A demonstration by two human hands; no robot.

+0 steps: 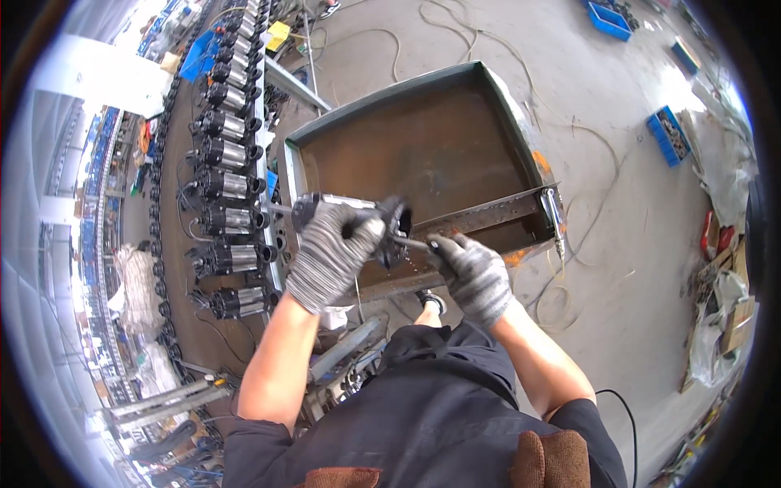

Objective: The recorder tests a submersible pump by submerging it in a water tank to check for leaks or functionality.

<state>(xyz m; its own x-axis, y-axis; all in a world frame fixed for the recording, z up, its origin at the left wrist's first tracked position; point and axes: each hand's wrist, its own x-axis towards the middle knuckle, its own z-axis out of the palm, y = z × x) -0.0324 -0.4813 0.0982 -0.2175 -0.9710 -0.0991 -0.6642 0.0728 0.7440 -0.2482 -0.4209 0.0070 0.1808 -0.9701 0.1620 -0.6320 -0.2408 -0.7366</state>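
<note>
Brown cloth pads with a thick, fuzzy texture (551, 462) lie nearest, over the chest of a dark short-sleeved shirt (403, 423). Beyond them both bare forearms reach forward, ending in grey striped knit gloves.

On the left hand (332, 250) the fingers are curled around a silver cylindrical pump with black ends (348, 201), closed on its body and covering much of it. This pump is held up above the near left part of an open, shallow metal tray with a pale greenish rim and a rust-brown floor (407, 154). Its round, black, hollow end faces the right hand (476, 276), whose fingers are closed on a slim grey metal rod (411, 243); the rod's far tip is at that black end, though whether it touches or goes in cannot be told.

A perforated brown metal bar (480, 218) crosses the tray's near side, and a long silver tool (556, 215) lies along the right rim. To the left, a row of similar black-and-silver pumps (224, 184) lines a long brown conveyor (178, 215). Right of the tray, a rectangular blue plastic bin (661, 146) sits on the grey floor (643, 236), near loose pale cables.
</note>
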